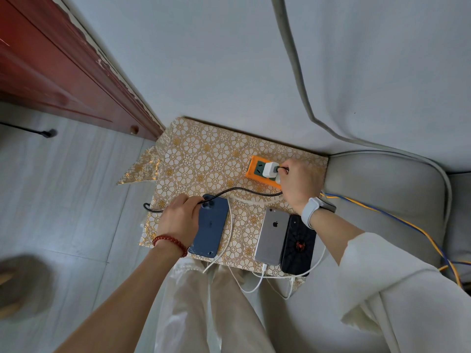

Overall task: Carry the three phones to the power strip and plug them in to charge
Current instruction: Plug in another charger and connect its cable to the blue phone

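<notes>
A pale wall and a hanging grey curtain back a small table under a glossy cloth printed with gold flower outlines; the orange power strip sits near its far right corner and serves as the landmark here.

Nearest the person from the strip, three phones lie face down. The blue phone is well to the strip's near left, smooth and matte, a white cable at its bottom end. The silver phone, brushed metal, lies on the strip's near side, touching the black phone in its web-patterned case to the right; both have white cables trailing off the table edge.

The right hand is curled at the strip's right end, fingers closed on a plug there, beside a white charger block already seated. The left hand rests on the blue phone, fingertips pinching a braided black cable.

The step looks like seating a charger. Best done by pushing straight down, square to the socket, since the light plastic strip could skid on the slick cloth; holding the stiff braided cable slack should keep it from dragging the phone.
</notes>
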Tool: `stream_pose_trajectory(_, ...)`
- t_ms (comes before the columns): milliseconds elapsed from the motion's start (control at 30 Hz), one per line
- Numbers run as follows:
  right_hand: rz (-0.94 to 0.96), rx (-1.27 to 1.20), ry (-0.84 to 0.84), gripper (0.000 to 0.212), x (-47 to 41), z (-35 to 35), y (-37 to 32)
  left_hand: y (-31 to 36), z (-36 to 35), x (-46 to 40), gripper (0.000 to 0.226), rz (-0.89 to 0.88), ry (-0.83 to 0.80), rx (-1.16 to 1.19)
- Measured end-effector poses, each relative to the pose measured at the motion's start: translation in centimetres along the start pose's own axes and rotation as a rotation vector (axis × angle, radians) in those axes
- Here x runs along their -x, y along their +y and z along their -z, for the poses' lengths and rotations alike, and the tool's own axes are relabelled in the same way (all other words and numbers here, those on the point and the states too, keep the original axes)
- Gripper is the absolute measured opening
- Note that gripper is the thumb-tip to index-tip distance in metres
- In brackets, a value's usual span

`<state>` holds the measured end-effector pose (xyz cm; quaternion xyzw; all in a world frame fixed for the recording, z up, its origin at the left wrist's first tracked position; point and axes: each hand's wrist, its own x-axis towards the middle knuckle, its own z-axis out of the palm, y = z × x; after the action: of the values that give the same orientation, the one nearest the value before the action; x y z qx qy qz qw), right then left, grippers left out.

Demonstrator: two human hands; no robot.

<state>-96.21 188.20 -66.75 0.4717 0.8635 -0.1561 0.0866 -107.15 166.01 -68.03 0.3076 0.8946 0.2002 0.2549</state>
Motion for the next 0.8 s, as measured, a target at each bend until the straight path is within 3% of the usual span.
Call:
stream_pose_trajectory(167, 0.141, 0.082, 0.048, 0.02, -0.5, 0.0, -0.7, -0.5, 0.1, -0.2, 0.022, 0.012, 0.007, 0.022)
stream_pose_trajectory(500, 0.124, -0.033, 0.051, 0.017, -0.3, -1.8, -1.3, -1.0, 0.5, -0.8, 0.021, 0.026, 0.019, 0.009)
stream_pose_trajectory(800, 0.185, 0.034, -0.034, 0.01, -0.8, -1.7, -1.2, -0.6, -0.5, -1.4, 0.024, 0.056, 0.023, 0.004)
